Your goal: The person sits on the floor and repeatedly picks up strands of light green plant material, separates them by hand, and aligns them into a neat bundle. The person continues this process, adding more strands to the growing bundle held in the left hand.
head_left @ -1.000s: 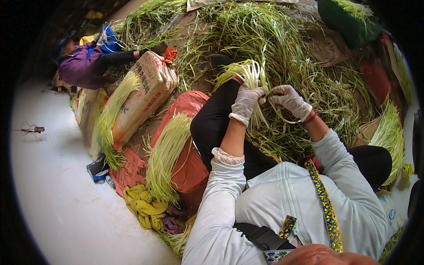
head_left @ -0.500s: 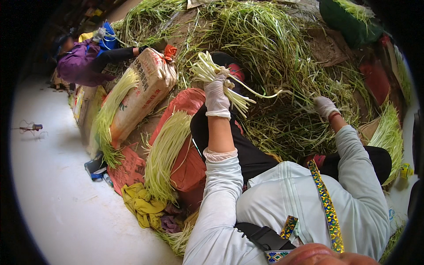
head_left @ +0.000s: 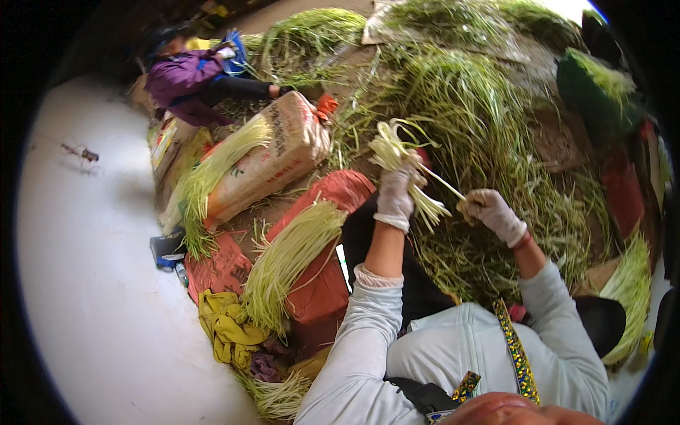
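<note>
Pale bunch of slender yellow-green stalks (head_left: 391, 150) stood out from the white-gloved left hand (head_left: 394, 197), which was clenched around its middle; its long axis slanted from upper left to lower right, with loose ends showing on both sides of the fist. One long, thin, pale single stalk (head_left: 443, 182) ran from that bunch down to the right, bridging the gap between the hands. Its outer end met the white-gloved right hand (head_left: 492, 213), whose fingers were closed there, apparently pinching it. So the left hand was nearer the bunch, the right nearer the stalk's tip.

Just beyond lay a tangled heap of green leaves (head_left: 467, 106). To the left, a red plastic-wrapped bundle (head_left: 352, 187) carried more pale stalks (head_left: 296, 244); past it sat a tan woven sack (head_left: 283, 152), and farther off, a co-worker in a purple top (head_left: 185, 76).
</note>
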A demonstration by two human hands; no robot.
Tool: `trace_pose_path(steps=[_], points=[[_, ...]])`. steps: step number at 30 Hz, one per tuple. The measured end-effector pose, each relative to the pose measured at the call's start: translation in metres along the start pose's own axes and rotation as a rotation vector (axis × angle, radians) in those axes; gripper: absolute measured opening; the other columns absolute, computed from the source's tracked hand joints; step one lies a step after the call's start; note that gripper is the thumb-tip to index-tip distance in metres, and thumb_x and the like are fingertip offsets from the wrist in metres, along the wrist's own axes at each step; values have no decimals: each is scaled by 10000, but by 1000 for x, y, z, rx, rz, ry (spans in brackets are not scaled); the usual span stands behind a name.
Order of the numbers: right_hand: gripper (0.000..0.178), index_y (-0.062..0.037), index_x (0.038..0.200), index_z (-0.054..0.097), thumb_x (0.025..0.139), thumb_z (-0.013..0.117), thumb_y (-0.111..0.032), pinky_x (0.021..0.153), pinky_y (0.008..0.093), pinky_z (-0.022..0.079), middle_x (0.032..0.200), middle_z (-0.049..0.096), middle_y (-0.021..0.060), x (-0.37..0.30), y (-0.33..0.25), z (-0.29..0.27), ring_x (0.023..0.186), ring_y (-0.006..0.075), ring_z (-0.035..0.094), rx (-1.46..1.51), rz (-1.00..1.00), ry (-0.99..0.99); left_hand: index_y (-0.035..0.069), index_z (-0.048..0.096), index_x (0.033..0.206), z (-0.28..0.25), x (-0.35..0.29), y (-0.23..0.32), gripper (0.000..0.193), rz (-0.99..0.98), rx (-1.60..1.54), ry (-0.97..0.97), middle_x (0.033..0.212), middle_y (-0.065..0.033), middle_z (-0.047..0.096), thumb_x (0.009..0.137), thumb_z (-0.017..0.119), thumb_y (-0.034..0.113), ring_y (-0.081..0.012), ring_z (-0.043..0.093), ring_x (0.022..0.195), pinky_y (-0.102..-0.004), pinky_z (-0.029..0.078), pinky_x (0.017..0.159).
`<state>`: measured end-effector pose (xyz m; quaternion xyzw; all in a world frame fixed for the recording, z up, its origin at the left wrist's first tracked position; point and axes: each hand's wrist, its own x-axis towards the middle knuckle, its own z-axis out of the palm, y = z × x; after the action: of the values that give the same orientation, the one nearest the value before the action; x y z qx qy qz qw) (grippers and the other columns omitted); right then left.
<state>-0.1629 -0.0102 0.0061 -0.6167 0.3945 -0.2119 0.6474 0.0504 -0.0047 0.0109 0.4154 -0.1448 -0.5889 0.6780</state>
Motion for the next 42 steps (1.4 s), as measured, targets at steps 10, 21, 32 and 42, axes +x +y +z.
trace_pose_path(steps=[10, 21, 32, 42], points=[[138, 31, 877, 635, 816, 656, -91, 509, 222, 440, 661, 592, 20, -4, -1, -17, 573, 88, 542, -73, -48, 29, 82, 579, 834, -2, 10, -40, 156, -14, 227, -238, 693, -22, 573, 867, 572, 234, -115, 548, 566, -264, 477, 499], [414, -112, 1125, 617, 720, 693, -152, 871, 304, 460, 1062, 629, 149, -43, 98, -130, 978, 272, 601, -1041, 469, 99, 97, 580, 891, -5, 13, -18, 134, -29, -131, -135, 756, -23, 597, 834, 644, 200, -127, 541, 579, -271, 463, 500], [519, -94, 1317, 420, 839, 620, -120, 827, 255, 442, 1273, 497, 56, 25, 7, -61, 1007, 122, 525, -154, -393, -65, 96, 595, 878, 7, 2, -47, 175, -214, 93, -289, 764, -27, 606, 825, 655, 251, -135, 561, 631, -272, 481, 517], [123, 18, 907, 651, 825, 630, -71, 508, 232, 441, 668, 590, 31, 20, 36, -59, 576, 98, 528, 110, 58, -130, 112, 593, 847, 8, 3, -27, 192, -105, 33, -314, 757, -9, 594, 807, 667, 286, -159, 572, 704, -306, 476, 603]])
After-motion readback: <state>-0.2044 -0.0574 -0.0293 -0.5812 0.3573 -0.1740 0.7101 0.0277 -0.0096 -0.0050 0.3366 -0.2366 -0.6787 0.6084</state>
